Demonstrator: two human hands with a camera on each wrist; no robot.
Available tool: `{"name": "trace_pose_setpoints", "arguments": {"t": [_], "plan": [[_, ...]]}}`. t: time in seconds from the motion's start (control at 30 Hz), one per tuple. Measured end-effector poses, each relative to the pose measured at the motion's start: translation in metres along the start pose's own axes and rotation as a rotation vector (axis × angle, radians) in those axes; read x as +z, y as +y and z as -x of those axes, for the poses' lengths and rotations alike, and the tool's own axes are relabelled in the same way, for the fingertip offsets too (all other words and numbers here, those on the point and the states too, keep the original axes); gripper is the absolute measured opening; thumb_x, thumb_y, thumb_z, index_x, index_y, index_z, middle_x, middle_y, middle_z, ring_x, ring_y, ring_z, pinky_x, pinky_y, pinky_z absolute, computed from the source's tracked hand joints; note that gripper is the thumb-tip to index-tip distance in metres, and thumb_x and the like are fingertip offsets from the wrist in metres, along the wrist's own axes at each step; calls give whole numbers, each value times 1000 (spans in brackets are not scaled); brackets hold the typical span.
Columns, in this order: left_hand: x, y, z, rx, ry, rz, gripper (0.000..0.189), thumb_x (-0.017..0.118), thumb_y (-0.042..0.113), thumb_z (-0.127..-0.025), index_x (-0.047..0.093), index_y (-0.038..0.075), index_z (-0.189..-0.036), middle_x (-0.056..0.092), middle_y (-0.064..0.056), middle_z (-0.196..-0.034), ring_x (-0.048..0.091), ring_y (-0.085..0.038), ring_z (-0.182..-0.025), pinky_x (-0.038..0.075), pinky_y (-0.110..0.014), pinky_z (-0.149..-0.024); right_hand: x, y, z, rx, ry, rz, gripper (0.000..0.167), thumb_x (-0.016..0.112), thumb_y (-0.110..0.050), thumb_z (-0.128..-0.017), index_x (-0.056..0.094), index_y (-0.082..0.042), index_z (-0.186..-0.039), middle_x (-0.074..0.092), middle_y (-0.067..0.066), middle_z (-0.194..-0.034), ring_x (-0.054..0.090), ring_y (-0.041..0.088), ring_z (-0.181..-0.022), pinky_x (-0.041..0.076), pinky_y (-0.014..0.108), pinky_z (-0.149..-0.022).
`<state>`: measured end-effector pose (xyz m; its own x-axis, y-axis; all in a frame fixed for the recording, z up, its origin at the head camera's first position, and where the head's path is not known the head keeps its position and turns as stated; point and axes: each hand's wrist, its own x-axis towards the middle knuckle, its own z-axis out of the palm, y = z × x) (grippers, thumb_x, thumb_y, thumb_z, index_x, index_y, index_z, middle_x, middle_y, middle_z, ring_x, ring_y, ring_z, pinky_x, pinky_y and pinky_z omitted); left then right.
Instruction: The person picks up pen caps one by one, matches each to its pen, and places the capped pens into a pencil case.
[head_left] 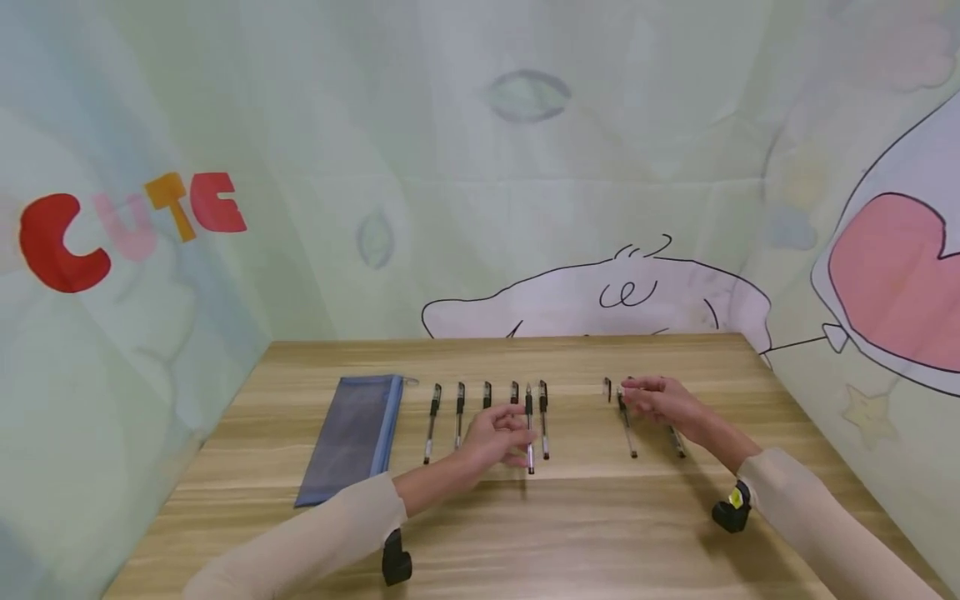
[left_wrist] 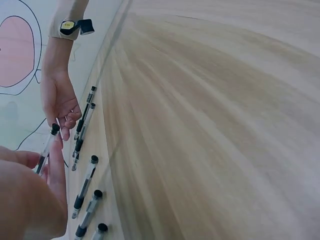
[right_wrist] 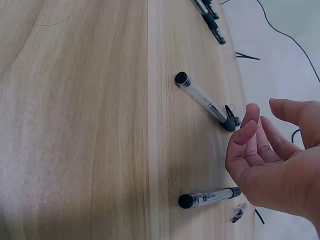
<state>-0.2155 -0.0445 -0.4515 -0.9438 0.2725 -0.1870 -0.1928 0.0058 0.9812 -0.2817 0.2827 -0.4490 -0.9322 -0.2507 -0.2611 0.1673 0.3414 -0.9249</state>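
The person's left hand (head_left: 491, 437) pinches a pen (head_left: 529, 403) between thumb and fingers, to the right of the blue pouch (head_left: 348, 433), while the right hand (head_left: 667, 400), much farther right of the pouch, has its fingers loosely bent and the thumb held apart, close over two uncapped pens (head_left: 628, 429) on the wooden table (head_left: 525, 533). A loose cap (head_left: 607, 388) lies just beside them on the side toward the pouch, and nearer the pouch, a row of five capped pens (head_left: 433, 404) starts just to its right, partly hidden by the left hand.
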Motion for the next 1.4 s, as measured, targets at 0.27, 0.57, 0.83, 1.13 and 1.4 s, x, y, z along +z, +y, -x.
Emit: {"name": "trace_pose_setpoints", "arguments": {"t": [0.27, 0.57, 0.83, 1.13, 1.4], "plan": [[-13, -2, 7, 10, -5, -6, 53, 68, 5, -96, 49, -3, -144, 66, -11, -109, 68, -18, -86, 66, -36, -77, 9, 0, -8, -4, -10, 20, 55, 60, -23, -104, 46, 10, -145, 73, -4, -104, 59, 6, -81, 47, 23, -65], [-19, -2, 6, 10, 28, -14, 56, 64, 8, -99, 44, 5, -151, 67, -21, -120, 69, -17, -90, 65, -31, -79, 12, -3, -23, -15, 81, 103, 46, 59, -20, -104, 54, 12, -138, 67, -3, -88, 56, 7, -76, 49, 22, -64], [-20, -5, 3, -13, 33, -21, 56, 63, 8, -100, 43, 6, -152, 67, -20, -123, 68, -15, -88, 64, -27, -76, 10, -1, -31, -186, 157, 397, 39, 65, -14, -100, 61, 15, -126, 74, 18, -93, 64, 13, -74, 53, 23, -61], [-15, -8, 5, -25, 13, -15, 57, 63, 7, -99, 43, 3, -152, 69, -21, -121, 67, -14, -82, 64, -26, -74, 12, -2, -47, -337, 192, 712, 34, 73, -13, -92, 69, 13, -113, 75, 25, -97, 70, 32, -86, 59, 34, -69], [-8, -11, 8, -42, 22, 21, 57, 65, 7, -98, 45, 3, -151, 70, -20, -120, 68, -13, -81, 66, -30, -74, 18, -6, -57, -347, 163, 768, 28, 69, -16, -96, 73, 10, -108, 75, 25, -100, 71, 31, -86, 59, 38, -70]]}}
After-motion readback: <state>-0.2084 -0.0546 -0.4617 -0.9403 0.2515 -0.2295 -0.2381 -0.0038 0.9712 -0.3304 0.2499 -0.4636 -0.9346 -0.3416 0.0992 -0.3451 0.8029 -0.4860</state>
